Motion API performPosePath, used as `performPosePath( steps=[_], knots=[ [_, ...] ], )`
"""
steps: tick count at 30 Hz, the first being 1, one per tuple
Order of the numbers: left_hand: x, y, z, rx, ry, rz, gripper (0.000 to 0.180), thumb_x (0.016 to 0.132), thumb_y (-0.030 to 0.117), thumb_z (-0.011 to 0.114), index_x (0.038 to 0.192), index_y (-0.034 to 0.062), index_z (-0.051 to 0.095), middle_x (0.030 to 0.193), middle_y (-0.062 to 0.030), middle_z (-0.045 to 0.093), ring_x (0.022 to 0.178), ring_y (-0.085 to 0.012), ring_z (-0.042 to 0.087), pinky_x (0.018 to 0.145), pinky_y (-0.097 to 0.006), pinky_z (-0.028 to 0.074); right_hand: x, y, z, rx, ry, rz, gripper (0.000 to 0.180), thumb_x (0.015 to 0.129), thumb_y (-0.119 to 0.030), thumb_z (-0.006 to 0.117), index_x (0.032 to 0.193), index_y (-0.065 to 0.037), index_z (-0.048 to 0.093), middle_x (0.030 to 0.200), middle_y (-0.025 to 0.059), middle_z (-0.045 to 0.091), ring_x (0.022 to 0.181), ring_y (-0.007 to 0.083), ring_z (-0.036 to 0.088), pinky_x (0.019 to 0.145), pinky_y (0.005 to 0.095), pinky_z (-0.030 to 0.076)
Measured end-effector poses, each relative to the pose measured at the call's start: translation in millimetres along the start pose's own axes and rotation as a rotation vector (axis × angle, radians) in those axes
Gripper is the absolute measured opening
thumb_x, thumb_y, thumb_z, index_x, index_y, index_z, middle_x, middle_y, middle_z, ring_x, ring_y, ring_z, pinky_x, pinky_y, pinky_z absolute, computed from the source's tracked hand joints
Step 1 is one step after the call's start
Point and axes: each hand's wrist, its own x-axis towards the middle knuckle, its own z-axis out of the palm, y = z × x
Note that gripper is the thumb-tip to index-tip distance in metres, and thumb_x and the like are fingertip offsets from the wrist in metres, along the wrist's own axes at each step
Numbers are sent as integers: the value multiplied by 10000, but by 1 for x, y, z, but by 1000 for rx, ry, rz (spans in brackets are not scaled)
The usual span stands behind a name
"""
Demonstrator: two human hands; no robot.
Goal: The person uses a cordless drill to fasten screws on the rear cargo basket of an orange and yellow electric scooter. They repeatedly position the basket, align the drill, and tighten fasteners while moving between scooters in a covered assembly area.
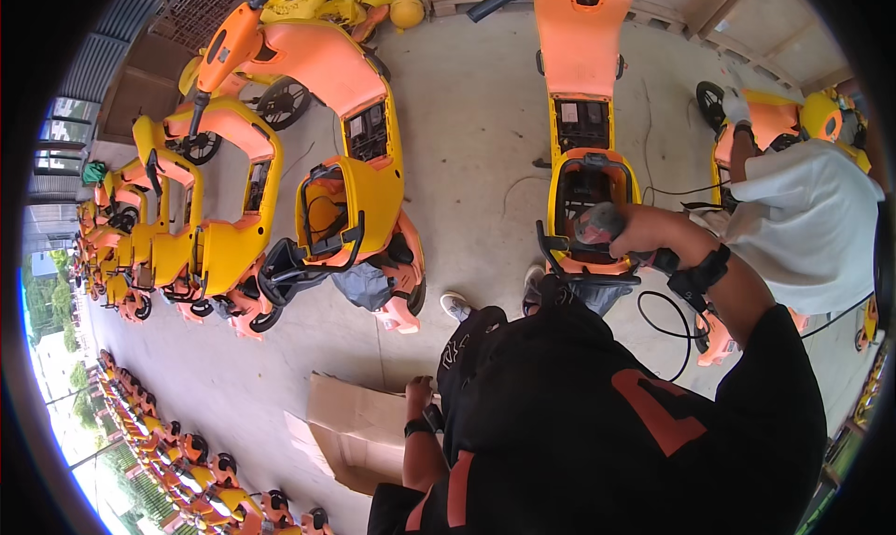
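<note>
My right hand [653, 232] is closed round a grey and dark power drill [599, 224]. The drill is over the open seat compartment [581, 197] of an orange and yellow scooter [577, 54] in front of me. Dark parts show inside that compartment, though the drill and hand cover some of it. Down at my left side, my left hand [419, 395] has its fingers curled in. It is beside an open cardboard box [359, 409] on the floor; what the fingers hold, if anything, is hidden.
Another scooter with an open compartment [327, 208] stands to the left, with a row of scooters beyond. At right, a person in a pale shirt [807, 222] bends by another scooter. A black cable [686, 311] loops on the right. Yellow parts [341, 3] are piled at the back.
</note>
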Motion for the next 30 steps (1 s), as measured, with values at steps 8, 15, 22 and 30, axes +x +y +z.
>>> performPosePath(
  steps=[8,15,22,30],
  knots=[
    [1,-39,48,-135,1,-80,334,769,99,664,1098,138,697,1106,-128,675,992,-322,660,852,-404,554,32,68,-38,827,66,264,237,749,-239,730,872,-45,673,740,65,664,600,186,633,528,319,508],
    [0,-67,77,-610,61,-315,217,822,149,634,1018,113,720,1027,-141,685,939,-315,668,805,-402,548,38,59,-78,982,95,342,281,753,-277,750,892,-47,669,783,68,680,620,163,653,552,303,549],
    [-46,33,-9,-925,23,-546,250,892,264,572,939,67,718,655,-113,608,489,-212,574,463,-361,464,69,47,-74,839,-52,391,264,783,-229,714,944,-36,632,811,78,683,620,183,656,564,315,551],
    [-44,40,-6,-854,21,-578,261,913,246,536,968,70,721,734,-142,661,621,-246,650,565,-379,513,73,44,-69,598,-192,342,241,792,-222,700,920,-32,624,770,91,659,593,226,649,521,367,536]
  ],
)
